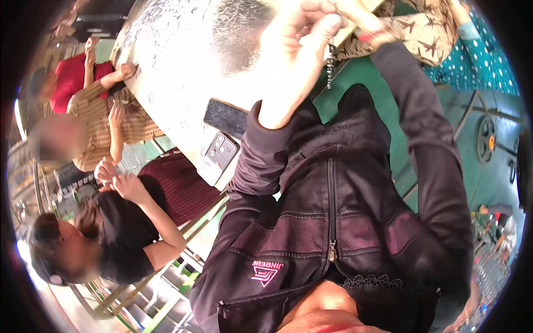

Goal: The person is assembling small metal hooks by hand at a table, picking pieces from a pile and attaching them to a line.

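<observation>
My left hand [302, 47] is raised at the table's edge, thumb and fingertips pinched together. Below the pinch dangles a short strand of dark and silvery beads [330, 66]. My right hand [358, 16] comes in from the right, its fingers meeting the left fingertips near the upper edge. Bright glare and the picture's edge hide what those right fingers grip. Beside my left hand, a heap of fine dark pieces [239, 33] lies on the white table [177, 72].
A dark phone [226, 117] and a pale phone with camera lenses [221, 150] lie near my left sleeve. Several people sit along the table's left side, one in black [125, 233]. Someone in dotted teal clothing [477, 61] is at upper right, above the green floor [355, 75].
</observation>
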Motion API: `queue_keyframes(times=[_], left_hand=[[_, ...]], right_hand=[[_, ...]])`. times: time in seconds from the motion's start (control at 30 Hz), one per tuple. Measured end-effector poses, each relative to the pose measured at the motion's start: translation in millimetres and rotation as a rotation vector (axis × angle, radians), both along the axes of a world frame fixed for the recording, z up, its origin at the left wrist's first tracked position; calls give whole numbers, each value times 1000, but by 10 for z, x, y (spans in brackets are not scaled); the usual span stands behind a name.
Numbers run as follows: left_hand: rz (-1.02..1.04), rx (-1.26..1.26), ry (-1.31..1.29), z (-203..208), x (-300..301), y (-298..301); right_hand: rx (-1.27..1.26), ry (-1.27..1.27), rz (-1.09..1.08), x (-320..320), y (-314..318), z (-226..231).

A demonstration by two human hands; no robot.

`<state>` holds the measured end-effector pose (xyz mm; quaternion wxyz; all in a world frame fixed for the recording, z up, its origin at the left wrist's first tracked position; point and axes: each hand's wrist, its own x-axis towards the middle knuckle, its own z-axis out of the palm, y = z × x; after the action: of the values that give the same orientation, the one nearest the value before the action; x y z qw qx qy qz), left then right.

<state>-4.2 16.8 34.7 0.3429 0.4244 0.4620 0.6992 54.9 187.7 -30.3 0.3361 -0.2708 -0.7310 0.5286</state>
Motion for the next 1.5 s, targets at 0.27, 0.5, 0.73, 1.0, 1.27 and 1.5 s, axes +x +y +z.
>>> queue_keyframes(times=[0.27,0.5,0.73,1.0,1.27,1.5], left_hand=[[19,-57,372,-160,86,-4],[222,-29,482,-137,9,-215],[293,-2,377,-259,-48,-239],[296,-132,583,-374,-109,-266],[249,-151,284,-591,-297,-493],[364,-425,1482,-1486,-1435,-530]], right_hand=[[-64,88,-48,828,-613,586],[-44,180,105,682,-854,685],[-43,182,3,504,-880,514],[-78,298,35,450,-967,592],[-417,327,71,330,-1020,324],[-379,280,97,337,-915,346]])
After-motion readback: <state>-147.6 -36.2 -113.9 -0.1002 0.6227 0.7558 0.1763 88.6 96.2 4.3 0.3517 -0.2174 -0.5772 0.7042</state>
